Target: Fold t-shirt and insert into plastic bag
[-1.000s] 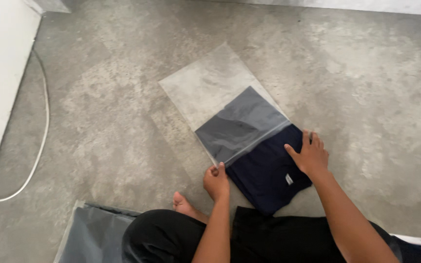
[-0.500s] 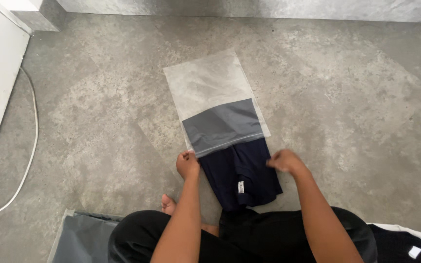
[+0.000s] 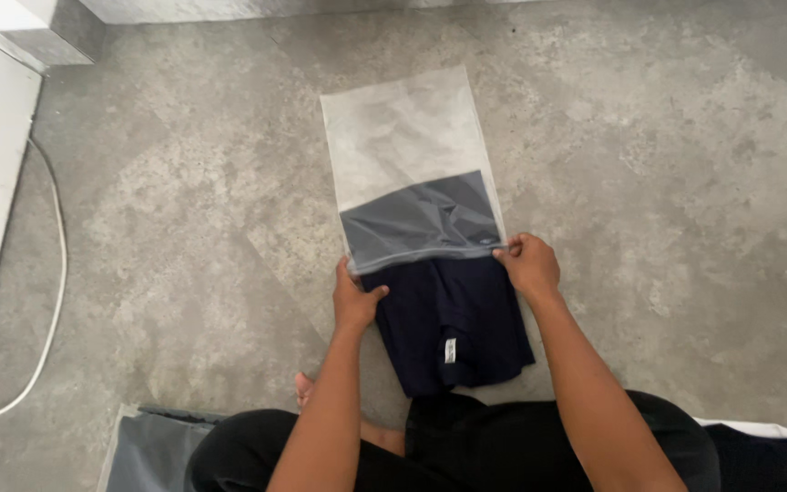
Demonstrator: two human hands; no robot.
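A folded dark blue shirt point(image 3: 453, 328) lies flat on the floor, its top part inside a clear plastic bag point(image 3: 407, 155). The bag's open edge sits right between the two hands, and the rest of the bag stretches away past them.

Clear rectangular plastic bag point(image 3: 412, 173) on the floor — small white label point(image 3: 450, 350) just below it.
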